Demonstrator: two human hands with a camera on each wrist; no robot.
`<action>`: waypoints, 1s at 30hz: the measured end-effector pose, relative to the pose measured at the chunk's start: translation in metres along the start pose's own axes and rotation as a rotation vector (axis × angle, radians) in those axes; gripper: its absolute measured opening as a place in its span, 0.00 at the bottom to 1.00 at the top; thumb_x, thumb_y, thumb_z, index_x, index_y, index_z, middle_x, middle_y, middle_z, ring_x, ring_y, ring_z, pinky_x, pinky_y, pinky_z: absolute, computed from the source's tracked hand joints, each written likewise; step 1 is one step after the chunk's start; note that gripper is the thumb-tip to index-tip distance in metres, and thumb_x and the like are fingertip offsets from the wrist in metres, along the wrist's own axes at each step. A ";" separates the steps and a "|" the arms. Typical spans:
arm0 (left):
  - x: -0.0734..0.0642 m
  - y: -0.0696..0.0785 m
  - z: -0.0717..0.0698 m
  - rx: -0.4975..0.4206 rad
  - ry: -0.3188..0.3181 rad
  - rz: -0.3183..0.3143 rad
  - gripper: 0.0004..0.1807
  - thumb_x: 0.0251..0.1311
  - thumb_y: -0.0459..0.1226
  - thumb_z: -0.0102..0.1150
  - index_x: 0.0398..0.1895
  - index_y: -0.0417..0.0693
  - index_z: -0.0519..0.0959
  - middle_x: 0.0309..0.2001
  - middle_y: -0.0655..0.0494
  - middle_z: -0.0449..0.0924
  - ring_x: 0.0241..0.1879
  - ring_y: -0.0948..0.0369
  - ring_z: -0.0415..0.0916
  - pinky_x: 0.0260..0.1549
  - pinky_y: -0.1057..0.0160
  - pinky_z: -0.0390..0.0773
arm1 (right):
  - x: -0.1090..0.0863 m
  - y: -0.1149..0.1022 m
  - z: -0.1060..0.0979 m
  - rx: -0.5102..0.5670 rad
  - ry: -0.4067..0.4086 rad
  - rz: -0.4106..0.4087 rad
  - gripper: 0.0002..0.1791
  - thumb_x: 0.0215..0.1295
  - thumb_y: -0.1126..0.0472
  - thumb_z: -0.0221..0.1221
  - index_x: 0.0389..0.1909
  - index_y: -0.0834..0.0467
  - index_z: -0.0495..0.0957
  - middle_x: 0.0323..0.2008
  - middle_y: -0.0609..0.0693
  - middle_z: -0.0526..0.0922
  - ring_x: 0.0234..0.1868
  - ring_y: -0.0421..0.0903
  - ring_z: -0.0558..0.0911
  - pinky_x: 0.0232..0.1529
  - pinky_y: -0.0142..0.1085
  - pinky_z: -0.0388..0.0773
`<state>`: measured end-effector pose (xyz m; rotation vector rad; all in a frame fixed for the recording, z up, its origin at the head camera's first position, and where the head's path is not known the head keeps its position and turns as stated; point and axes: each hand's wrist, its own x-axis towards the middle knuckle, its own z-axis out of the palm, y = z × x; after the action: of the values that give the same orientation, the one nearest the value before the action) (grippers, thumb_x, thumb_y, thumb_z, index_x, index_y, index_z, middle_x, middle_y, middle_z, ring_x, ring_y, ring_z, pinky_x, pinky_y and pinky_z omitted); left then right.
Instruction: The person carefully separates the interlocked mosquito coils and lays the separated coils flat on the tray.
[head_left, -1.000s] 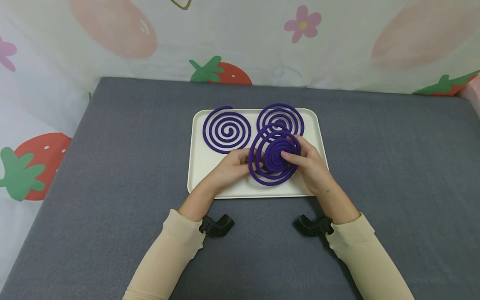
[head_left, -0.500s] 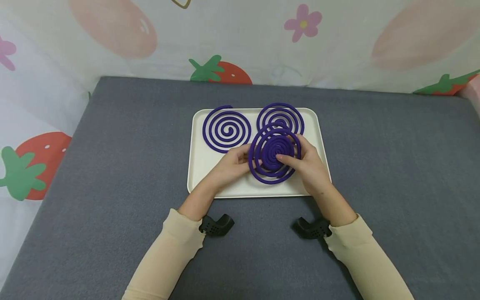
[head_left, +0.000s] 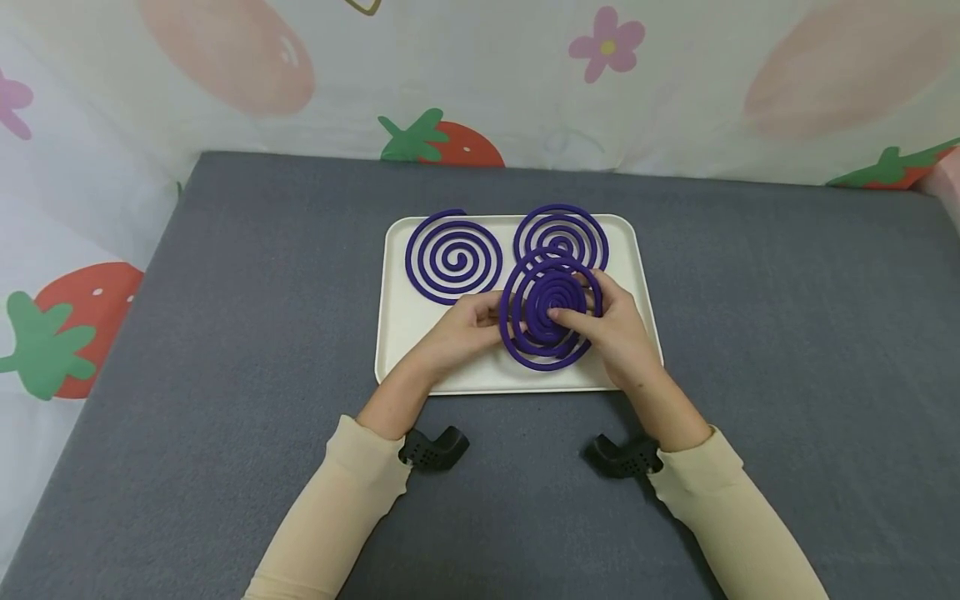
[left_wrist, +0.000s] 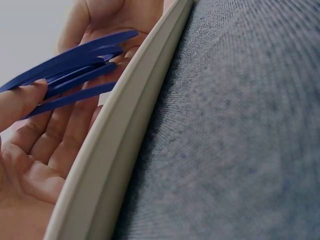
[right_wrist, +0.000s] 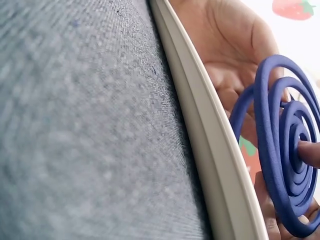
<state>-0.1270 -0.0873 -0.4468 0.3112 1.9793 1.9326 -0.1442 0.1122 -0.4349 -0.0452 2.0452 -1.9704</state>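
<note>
Purple mosquito coils, several turns overlapping, are held tilted over the front right of a white tray. My left hand grips their outer turns from the left, thumb in front and other fingers behind. On the other side my right hand pinches the dense middle, its thumb on the centre. The left wrist view shows the held coils edge-on, with turns spread apart. In the right wrist view one coil faces the thumb, and another turn shows behind it.
Two more purple coils lie at the back of the tray, a left one and a right one partly covered by the held coils. The tray stands on a grey cloth-covered table. A printed curtain hangs behind.
My right thumb has slid slightly left onto the centre of the held coils, and their dense middle has shifted a little. The left hand stays almost still.
</note>
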 end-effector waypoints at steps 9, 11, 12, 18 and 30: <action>0.001 0.000 0.000 -0.056 0.029 -0.028 0.15 0.61 0.27 0.55 0.50 0.27 0.73 0.39 0.44 0.80 0.34 0.63 0.75 0.37 0.68 0.76 | 0.001 0.000 -0.005 0.178 -0.042 0.050 0.23 0.62 0.72 0.53 0.60 0.66 0.64 0.45 0.44 0.74 0.47 0.35 0.75 0.48 0.25 0.73; 0.001 0.000 -0.001 -0.070 0.021 -0.027 0.15 0.61 0.27 0.55 0.50 0.27 0.73 0.39 0.45 0.79 0.34 0.63 0.75 0.37 0.67 0.76 | 0.001 -0.001 -0.005 0.198 -0.038 0.045 0.19 0.63 0.71 0.54 0.55 0.65 0.67 0.41 0.43 0.76 0.43 0.35 0.76 0.44 0.25 0.75; 0.001 0.000 -0.001 -0.075 0.015 -0.024 0.15 0.61 0.27 0.55 0.50 0.26 0.73 0.39 0.45 0.79 0.35 0.63 0.76 0.37 0.67 0.76 | 0.001 -0.001 -0.005 0.202 -0.035 0.039 0.16 0.63 0.71 0.54 0.52 0.64 0.68 0.39 0.43 0.77 0.41 0.35 0.76 0.42 0.25 0.75; 0.001 0.000 -0.001 -0.078 -0.027 -0.006 0.15 0.60 0.25 0.55 0.50 0.25 0.73 0.41 0.45 0.79 0.39 0.63 0.76 0.42 0.67 0.76 | 0.002 0.002 -0.005 0.189 0.003 -0.025 0.08 0.61 0.74 0.56 0.37 0.59 0.73 0.29 0.41 0.77 0.31 0.35 0.75 0.31 0.25 0.74; 0.001 -0.001 -0.001 -0.079 0.119 -0.010 0.13 0.63 0.29 0.54 0.49 0.29 0.76 0.37 0.48 0.81 0.35 0.64 0.75 0.38 0.69 0.75 | 0.001 0.000 -0.007 0.146 0.025 -0.050 0.14 0.55 0.77 0.61 0.23 0.53 0.77 0.17 0.41 0.73 0.19 0.33 0.69 0.17 0.24 0.65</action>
<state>-0.1286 -0.0877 -0.4482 0.1683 1.9664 2.0604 -0.1464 0.1190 -0.4348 -0.0405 1.9269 -2.1549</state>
